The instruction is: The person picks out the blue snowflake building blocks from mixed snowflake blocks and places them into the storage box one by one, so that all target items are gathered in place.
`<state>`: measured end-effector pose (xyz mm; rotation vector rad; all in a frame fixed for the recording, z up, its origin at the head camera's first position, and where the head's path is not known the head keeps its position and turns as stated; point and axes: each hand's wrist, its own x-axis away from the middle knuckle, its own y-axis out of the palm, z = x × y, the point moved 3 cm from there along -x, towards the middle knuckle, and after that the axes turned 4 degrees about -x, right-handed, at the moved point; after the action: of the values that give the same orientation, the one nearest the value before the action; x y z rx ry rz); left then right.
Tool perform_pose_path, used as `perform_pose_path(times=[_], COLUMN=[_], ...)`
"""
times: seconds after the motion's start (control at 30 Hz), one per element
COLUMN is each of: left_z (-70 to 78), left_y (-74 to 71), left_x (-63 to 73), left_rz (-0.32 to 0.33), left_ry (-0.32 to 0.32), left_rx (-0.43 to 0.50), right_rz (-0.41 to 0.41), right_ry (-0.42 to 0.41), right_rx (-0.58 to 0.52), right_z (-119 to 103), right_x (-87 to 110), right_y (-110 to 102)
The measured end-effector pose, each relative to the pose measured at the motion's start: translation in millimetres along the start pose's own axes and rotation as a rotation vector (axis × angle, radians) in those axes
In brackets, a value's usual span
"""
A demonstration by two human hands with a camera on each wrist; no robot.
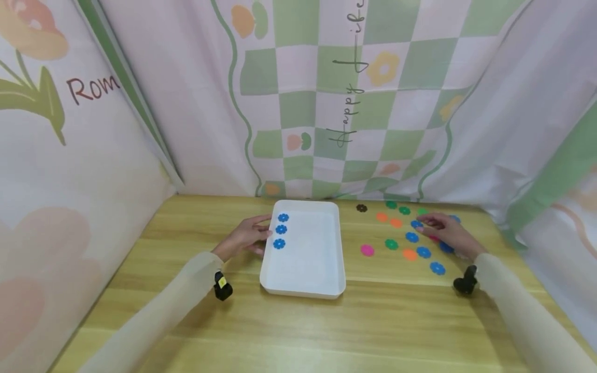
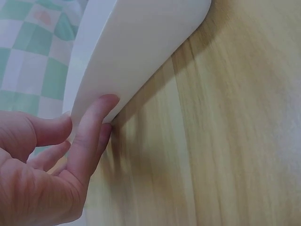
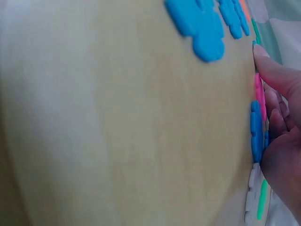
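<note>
A white tray (image 1: 308, 259) lies on the table with three blue snowflake discs (image 1: 281, 229) in a column along its left side. My left hand (image 1: 247, 234) touches the tray's left side; the left wrist view has one fingertip (image 2: 109, 100) against the outer wall and another digit at the rim. On the right, my right hand (image 1: 445, 233) reaches over scattered discs, thumb and forefinger at the two sides of a blue snowflake disc (image 1: 416, 224). In the right wrist view the thumb (image 3: 270, 66) is low by the tabletop, and the pinched disc is mostly hidden.
Around the right hand lie several loose discs: blue (image 1: 437, 268), orange (image 1: 410, 254), green (image 1: 391, 244), pink (image 1: 367, 250) and a dark brown one (image 1: 361, 207). A patterned curtain (image 1: 345, 114) hangs behind the wooden table (image 1: 298, 331).
</note>
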<state>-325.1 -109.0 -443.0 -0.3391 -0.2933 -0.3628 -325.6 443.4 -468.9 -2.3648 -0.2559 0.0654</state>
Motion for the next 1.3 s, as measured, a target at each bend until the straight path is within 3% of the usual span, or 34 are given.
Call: perform_pose_path(times=[0.37, 0.57, 0.87, 1.03, 1.2, 1.3], left_z=[-7.6, -4.9, -2.9, -1.9, -0.1, 2.9], left_y=[-4.3, -4.1, 1.7, 7.8, 5.9, 3.4], left_x=[4.3, 4.8, 2.2, 3.0, 1.8, 1.7], left_rz=[-0.013, -0.01, 0.003, -0.001, 0.013, 0.027], left_ry=[0.02, 0.024, 0.028, 0.037, 0.058, 0.059], left_rx=[0.001, -0.009, -0.019, -0.027, -0.036, -0.043], right_rz=[0.02, 0.028, 0.086, 0.127, 0.198, 0.189], right_ry=[-0.044, -0.063, -0.023, -0.058, -0.14, -0.152], right_rx=[0.051, 0.107, 0.153, 0.17, 0.152, 0.101], right_z=[6.5, -2.7, -9.7, -9.9, -34.2, -59.7], right_x=[-6.3, -10.8, -9.2, -5.8, -9.2, -13.9], right_y=[11.8, 5.2, -1.2, -6.7, -11.5, -6.7])
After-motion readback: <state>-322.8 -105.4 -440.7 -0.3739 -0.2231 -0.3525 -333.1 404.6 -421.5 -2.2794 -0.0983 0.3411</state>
